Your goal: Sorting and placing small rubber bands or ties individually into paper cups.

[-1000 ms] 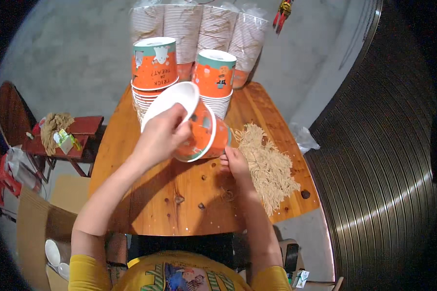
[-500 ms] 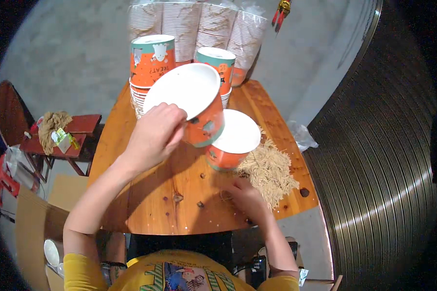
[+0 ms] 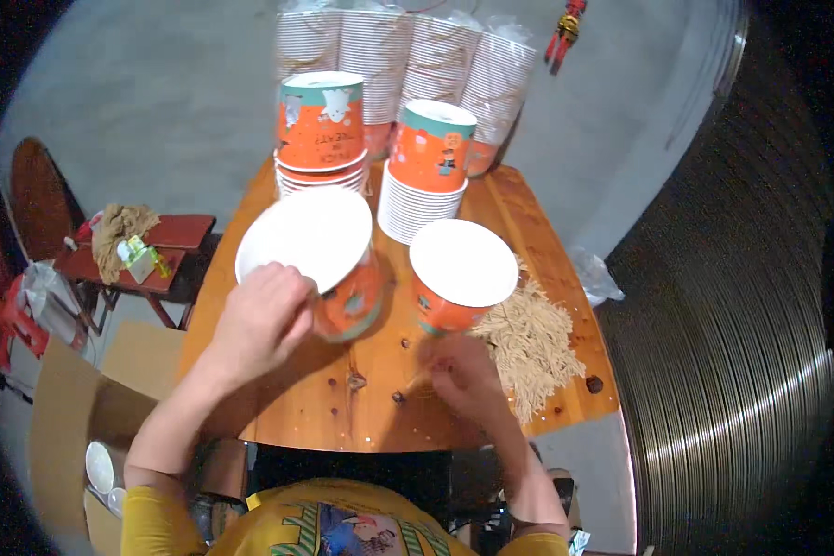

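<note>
My left hand (image 3: pixel 261 324) is closed on the near rim of an orange paper bucket (image 3: pixel 354 298) with a green base band and white inside. The bucket tilts, its mouth facing up and toward me. To its right a second, similar bucket (image 3: pixel 465 264) stands mouth up on the wooden table. Just in front of that one is my right hand (image 3: pixel 473 382), its fingers curled together and blurred. A thin strand seems to show by the fingertips, too faint to name. Beside this hand lies a heap of beige twisted cords (image 3: pixel 536 347).
Two stacks of upside-down orange buckets (image 3: pixel 322 130) (image 3: pixel 435 167) stand farther back. Behind them lean tall plastic-wrapped bucket stacks (image 3: pixel 371 69). A ribbed metal shutter (image 3: pixel 732 371) is at the right, a red bench (image 3: pixel 176 232) at the left, and an open cardboard box (image 3: pixel 65 408) at the lower left.
My left hand has brought its bucket left and nearer to me, away from the second bucket it overlapped in view. My right hand stays in front of the second bucket.
</note>
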`<state>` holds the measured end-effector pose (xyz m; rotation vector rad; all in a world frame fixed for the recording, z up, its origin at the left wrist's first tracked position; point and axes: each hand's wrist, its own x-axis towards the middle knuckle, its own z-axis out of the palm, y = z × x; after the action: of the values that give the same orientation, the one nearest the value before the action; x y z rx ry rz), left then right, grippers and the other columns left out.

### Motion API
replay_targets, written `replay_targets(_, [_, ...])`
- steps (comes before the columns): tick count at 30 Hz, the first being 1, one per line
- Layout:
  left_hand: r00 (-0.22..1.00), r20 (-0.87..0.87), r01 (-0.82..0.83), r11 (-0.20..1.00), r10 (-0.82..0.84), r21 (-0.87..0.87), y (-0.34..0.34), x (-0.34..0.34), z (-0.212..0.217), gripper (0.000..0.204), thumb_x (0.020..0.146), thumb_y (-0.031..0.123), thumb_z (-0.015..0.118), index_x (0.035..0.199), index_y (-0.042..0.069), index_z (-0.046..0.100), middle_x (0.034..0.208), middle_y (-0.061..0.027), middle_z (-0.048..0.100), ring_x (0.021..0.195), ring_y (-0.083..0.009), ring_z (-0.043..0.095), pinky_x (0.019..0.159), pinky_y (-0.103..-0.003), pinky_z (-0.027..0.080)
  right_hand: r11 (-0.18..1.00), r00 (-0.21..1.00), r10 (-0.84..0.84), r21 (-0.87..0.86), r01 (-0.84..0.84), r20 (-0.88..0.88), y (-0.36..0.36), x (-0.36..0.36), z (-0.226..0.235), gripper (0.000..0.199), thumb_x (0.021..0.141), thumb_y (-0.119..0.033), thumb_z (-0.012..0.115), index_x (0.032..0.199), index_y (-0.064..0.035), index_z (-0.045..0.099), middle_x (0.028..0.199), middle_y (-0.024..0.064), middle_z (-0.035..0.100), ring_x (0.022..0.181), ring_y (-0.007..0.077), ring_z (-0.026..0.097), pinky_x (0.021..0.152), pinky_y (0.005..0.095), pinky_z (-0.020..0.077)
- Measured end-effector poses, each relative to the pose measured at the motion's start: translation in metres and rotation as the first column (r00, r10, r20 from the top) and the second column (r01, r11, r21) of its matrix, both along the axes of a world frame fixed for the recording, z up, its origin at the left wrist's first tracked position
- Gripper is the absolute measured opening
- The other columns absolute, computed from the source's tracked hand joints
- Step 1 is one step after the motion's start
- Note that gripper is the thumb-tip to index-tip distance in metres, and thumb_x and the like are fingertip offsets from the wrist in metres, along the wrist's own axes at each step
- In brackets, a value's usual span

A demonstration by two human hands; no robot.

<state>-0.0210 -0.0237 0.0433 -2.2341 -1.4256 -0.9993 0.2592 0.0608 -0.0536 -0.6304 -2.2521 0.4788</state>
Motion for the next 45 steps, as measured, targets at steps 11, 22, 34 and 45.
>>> replay_targets(11, [0.999, -0.036, 0.003, 0.982, -0.010, -0.191, -0.023, -0.007, -0.046, 0.018, 0.075, 0.011, 0.063, 0.089, 0.006, 0.053, 0.079, -0.0100, 0.050, 0.077, -0.0283, 0.052, 0.068, -0.038, 0.042, 0.932, 0.973, 0.177, -0.292, -0.214, -0.148, -0.090, -0.097, 0.051, 0.007, 0.081, -0.009, 0.064, 0.088, -0.0076, 0.063, 0.071, 0.0048, 0.062, 0.060, 0.0151, 0.059, 0.055, 0.0281, 0.0474])
replay_targets(22, [0.997, 0.071, 0.016, 0.966, 0.003, -0.259, -0.029, -0.012, -0.046, 0.016, 0.077, 0.008, 0.061, 0.090, 0.005, 0.053, 0.084, -0.0115, 0.050, 0.082, -0.0295, 0.051, 0.073, -0.039, 0.042, 0.774, 0.957, -0.244, -0.626, 0.095, -0.157, -0.076, -0.089, 0.039, 0.006, 0.083, -0.012, 0.063, 0.079, -0.0070, 0.065, 0.061, -0.0078, 0.051, 0.056, 0.0008, 0.042, 0.051, 0.0193, 0.0353])
replay_targets(34, [0.971, 0.195, 0.186, 0.952, -0.140, -0.245, -0.067, 0.022, -0.058, 0.024, 0.080, 0.009, 0.061, 0.102, 0.003, 0.054, 0.086, -0.0103, 0.052, 0.081, -0.0262, 0.056, 0.070, -0.035, 0.047, 0.612, 0.982, 0.005, -0.776, -0.151, -0.187, -0.082, -0.089, 0.019, 0.004, 0.086, -0.004, 0.059, 0.089, -0.0025, 0.060, 0.070, -0.0066, 0.055, 0.064, -0.0002, 0.046, 0.055, 0.0174, 0.0366])
replay_targets(45, [0.998, -0.036, 0.034, 0.945, -0.048, -0.326, -0.058, 0.011, -0.062, 0.020, 0.078, 0.016, 0.064, 0.091, 0.005, 0.053, 0.085, -0.0083, 0.053, 0.081, -0.0274, 0.054, 0.069, -0.038, 0.044, 0.535, 0.956, -0.029, -0.812, -0.233, -0.293, -0.080, -0.087, -0.003, 0.003, 0.086, -0.005, 0.059, 0.085, -0.0026, 0.059, 0.074, -0.0054, 0.056, 0.069, 0.0014, 0.049, 0.063, 0.0176, 0.0396])
